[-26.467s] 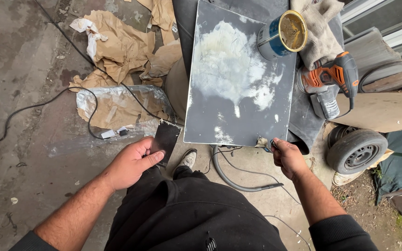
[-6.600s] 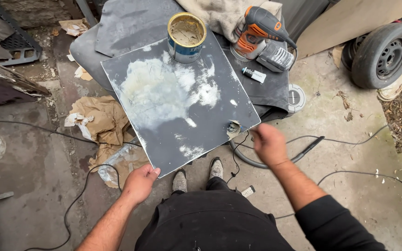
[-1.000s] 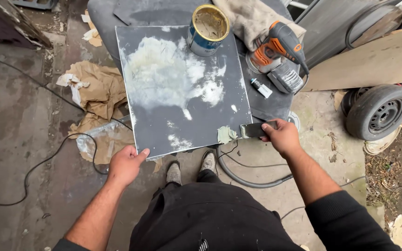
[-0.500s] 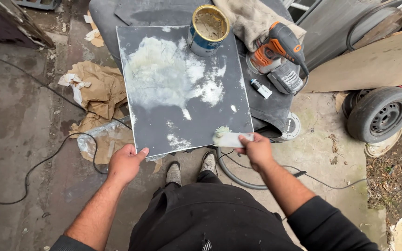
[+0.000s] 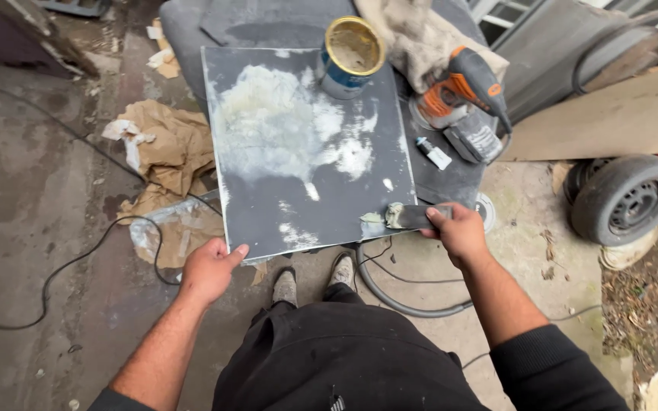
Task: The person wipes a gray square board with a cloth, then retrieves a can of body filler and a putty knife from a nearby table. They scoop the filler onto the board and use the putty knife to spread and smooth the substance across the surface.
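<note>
A dark grey flat board [image 5: 344, 205] smeared with whitish filler lies in front of me. My left hand [image 5: 209, 270] grips its near left corner, thumb on the top face. My right hand [image 5: 458, 230] holds a dark spreader [image 5: 413, 217] flat at the board's near right edge, with a lump of pale filler at its tip. An open tin [image 5: 350, 57] with a blue wall and gold rim stands on the board's far edge.
An orange and grey power sander [image 5: 467, 100] and a small tube [image 5: 433, 152] lie right of the board. A small wheel [image 5: 624, 196] sits at the right. Crumpled brown paper [image 5: 163, 144], a black cable [image 5: 78, 259] and a grey hose [image 5: 401, 301] lie on the concrete.
My right hand with the spreader slid left along the board's near edge, then back right to the corner. My left hand stayed on the left corner.
</note>
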